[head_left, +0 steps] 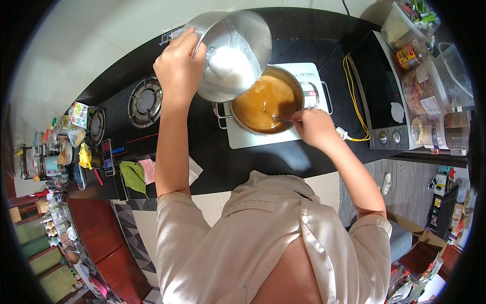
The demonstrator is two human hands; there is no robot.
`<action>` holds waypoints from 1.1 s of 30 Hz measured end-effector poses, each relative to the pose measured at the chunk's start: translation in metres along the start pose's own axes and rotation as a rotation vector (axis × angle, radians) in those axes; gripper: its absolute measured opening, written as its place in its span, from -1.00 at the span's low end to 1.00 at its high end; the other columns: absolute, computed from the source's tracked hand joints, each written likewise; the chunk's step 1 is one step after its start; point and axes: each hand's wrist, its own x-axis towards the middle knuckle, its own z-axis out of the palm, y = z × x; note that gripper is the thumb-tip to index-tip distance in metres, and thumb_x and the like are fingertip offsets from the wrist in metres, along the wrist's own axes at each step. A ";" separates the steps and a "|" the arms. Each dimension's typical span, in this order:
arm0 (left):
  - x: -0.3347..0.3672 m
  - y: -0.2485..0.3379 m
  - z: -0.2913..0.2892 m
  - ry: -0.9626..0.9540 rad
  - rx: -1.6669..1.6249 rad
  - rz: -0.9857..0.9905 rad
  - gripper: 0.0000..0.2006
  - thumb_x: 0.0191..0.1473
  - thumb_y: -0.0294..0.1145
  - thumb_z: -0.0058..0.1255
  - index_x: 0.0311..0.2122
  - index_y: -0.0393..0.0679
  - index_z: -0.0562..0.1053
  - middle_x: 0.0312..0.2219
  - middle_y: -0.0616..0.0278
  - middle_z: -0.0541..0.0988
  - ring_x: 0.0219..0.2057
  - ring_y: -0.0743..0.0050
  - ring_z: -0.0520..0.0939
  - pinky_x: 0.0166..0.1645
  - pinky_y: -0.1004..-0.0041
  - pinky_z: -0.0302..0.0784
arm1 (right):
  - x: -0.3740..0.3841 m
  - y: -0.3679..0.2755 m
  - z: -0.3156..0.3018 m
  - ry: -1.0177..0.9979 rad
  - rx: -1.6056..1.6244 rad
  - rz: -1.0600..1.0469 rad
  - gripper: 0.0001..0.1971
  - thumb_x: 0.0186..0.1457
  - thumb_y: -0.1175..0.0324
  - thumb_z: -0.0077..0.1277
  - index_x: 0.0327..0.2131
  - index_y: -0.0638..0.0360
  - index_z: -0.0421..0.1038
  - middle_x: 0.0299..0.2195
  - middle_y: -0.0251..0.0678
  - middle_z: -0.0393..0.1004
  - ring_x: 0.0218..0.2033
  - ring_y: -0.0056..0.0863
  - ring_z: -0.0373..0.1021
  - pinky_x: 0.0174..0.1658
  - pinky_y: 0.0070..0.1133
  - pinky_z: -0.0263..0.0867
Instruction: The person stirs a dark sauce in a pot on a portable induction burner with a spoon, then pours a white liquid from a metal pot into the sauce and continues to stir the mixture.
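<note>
Pot [300,91]: on white cooktop [243,140], black counter [233,163]
Left hand [178,66]: gripping vessel [260,38]
Right hand [318,129]: gripping utensil [285,121]
Microwave [379,81]: right of pot

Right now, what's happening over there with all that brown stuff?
A person's left hand holds a metal container, tilted over a pot with white liquid inside the container. Their right hand grips a utensil dipped in the pot's brown liquid. The pot sits on a white cooktop.
</note>
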 end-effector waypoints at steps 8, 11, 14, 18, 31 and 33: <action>0.001 0.003 0.000 -0.003 -0.015 -0.007 -0.76 -0.13 -0.46 0.01 -0.66 -0.22 0.21 -0.27 0.21 0.64 -0.56 0.14 0.57 -0.48 0.37 0.47 | 0.053 -0.009 0.047 0.256 0.067 -0.026 -0.87 -0.07 0.42 -0.01 -0.42 0.15 0.52 -0.49 -0.09 0.53 -0.44 -0.13 0.50 -0.35 -0.28 0.41; 0.001 0.002 0.000 0.002 -0.016 -0.006 -0.76 -0.13 -0.46 0.02 -0.66 -0.21 0.21 -0.27 0.21 0.64 -0.55 0.15 0.58 -0.47 0.37 0.48 | 0.056 0.009 0.038 0.252 -0.104 0.045 -0.84 -0.09 0.46 -0.03 -0.39 0.20 0.50 -0.45 -0.07 0.53 -0.45 -0.14 0.51 -0.34 -0.32 0.43; -0.001 0.000 0.000 0.041 -0.013 0.036 -0.75 -0.13 -0.45 0.02 -0.66 -0.21 0.21 -0.26 0.22 0.64 -0.54 0.16 0.58 -0.47 0.38 0.49 | 0.038 0.023 0.021 0.218 -0.162 0.076 -0.85 -0.07 0.45 -0.03 -0.40 0.18 0.52 -0.47 -0.08 0.53 -0.45 -0.14 0.51 -0.34 -0.31 0.44; -0.005 0.000 -0.001 0.034 0.000 0.031 -0.75 -0.13 -0.45 0.02 -0.67 -0.20 0.20 -0.26 0.22 0.64 -0.53 0.17 0.59 -0.46 0.38 0.49 | 0.006 0.011 -0.002 0.045 -0.074 0.134 -0.84 -0.03 0.42 -0.04 -0.42 0.12 0.57 -0.49 -0.06 0.54 -0.44 -0.11 0.51 -0.31 -0.28 0.43; -0.006 0.006 -0.002 0.015 0.001 0.029 -0.71 -0.13 -0.44 0.04 -0.67 -0.18 0.16 -0.23 0.22 0.64 -0.49 0.21 0.60 -0.45 0.38 0.49 | -0.007 -0.008 0.013 0.246 0.299 0.168 -0.86 0.00 0.41 0.05 -0.34 0.14 0.57 -0.45 -0.14 0.55 -0.41 -0.15 0.50 -0.28 -0.35 0.42; -0.006 0.006 -0.002 0.022 0.002 0.036 -0.71 -0.13 -0.44 0.04 -0.67 -0.18 0.16 -0.23 0.22 0.64 -0.49 0.21 0.60 -0.45 0.38 0.49 | -0.014 -0.001 0.011 0.372 0.218 0.103 -0.84 0.02 0.44 0.05 -0.29 0.11 0.56 -0.47 -0.19 0.51 -0.46 -0.17 0.47 -0.35 -0.35 0.40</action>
